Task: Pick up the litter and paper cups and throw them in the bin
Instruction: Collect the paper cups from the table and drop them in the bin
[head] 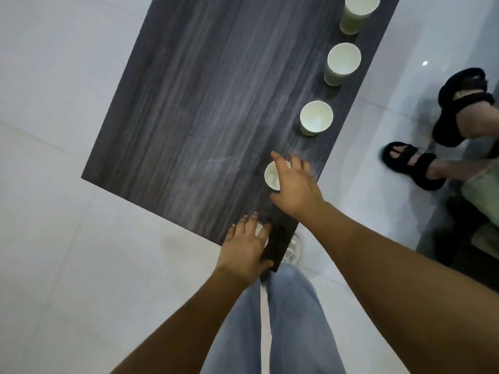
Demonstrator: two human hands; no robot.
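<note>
My left hand (244, 248) curled over a small paper cup (259, 230) at the near corner of the dark table (189, 103), gripping it from above. My right hand (294, 188) spread its fingers over a 2nd cup (272, 175) near the table's right edge; whether they had closed on it, I could not tell. 3 more cups stood upright in a line beyond, the nearest (316, 117), the next (343, 60) and the farthest (360, 6). Another person's feet in black sandals (415, 164) rested on the pale floor beside the table.

Matt dark wood-grain table (189, 103), paper cups (316, 118) with smooth white insides, glossy pale floor tiles (54, 76).
</note>
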